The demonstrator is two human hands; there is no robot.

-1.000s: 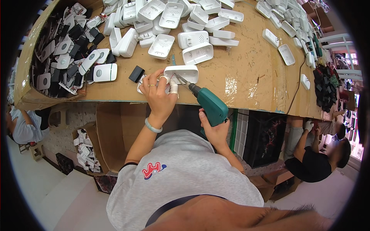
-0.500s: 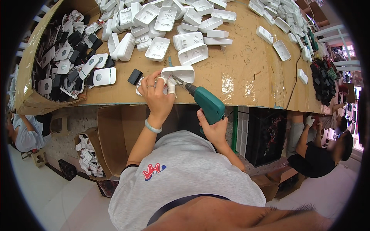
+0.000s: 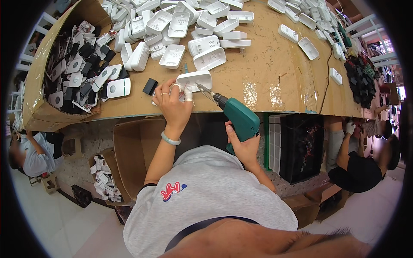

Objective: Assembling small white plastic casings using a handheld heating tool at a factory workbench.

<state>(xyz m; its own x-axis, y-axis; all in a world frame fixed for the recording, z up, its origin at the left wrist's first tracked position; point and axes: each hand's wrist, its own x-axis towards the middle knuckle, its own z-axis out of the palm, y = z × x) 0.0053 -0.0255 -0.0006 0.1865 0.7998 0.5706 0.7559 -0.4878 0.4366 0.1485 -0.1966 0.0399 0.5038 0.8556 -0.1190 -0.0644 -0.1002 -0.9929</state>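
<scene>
Near the front edge of the table, my left hand [image 3: 173, 105] closes its fingers on the near side of a white plastic housing [image 3: 198, 77], an open shell tilted with its hollow toward me. White wraps cover some of its fingertips. My right hand [image 3: 244, 148] grips a green power screwdriver [image 3: 241, 119] by its handle. The long metal bit points up and left, its tip at the near rim of the housing; whether they touch I cannot tell. Beside my left fingers lies a small black block [image 3: 149, 86]. Another pale part beneath that hand is mostly hidden.
A cardboard box [image 3: 36, 92] of white and black assemblies stands at the left. Several white housings [image 3: 171, 56] are heaped at the back. A dark cable [image 3: 328, 81] crosses the table's right side, near black parts [image 3: 360, 84]. Other people sit at both sides.
The screwdriver and my right hand have drawn back a little to the right and toward me. Its tip has moved from inside the housing to the near rim. My left hand keeps its hold.
</scene>
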